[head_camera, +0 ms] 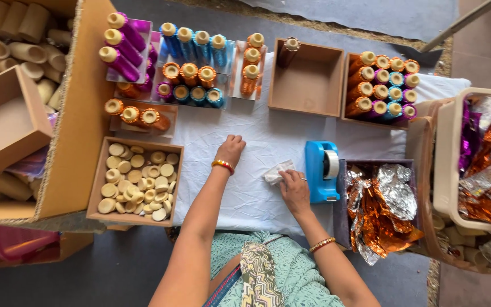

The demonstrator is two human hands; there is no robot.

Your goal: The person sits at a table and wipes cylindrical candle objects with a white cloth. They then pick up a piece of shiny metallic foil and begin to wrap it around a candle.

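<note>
My left hand [231,149] rests on the white cloth [268,136] with its fingers curled under, holding nothing that I can see. My right hand [294,190] presses on a small crumpled white piece [277,172] lying on the cloth, its fingertips on the piece's near edge. A blue tape dispenser [321,170] stands just right of that hand. Both wrists wear bangles.
A box of round pale discs [136,179] sits left of my left arm. Foil-wrapped tubes in purple, blue and orange [191,62] fill trays at the back, beside an almost empty cardboard box [307,79] and a full one [383,85]. Crumpled silver and orange foil [385,207] lies right.
</note>
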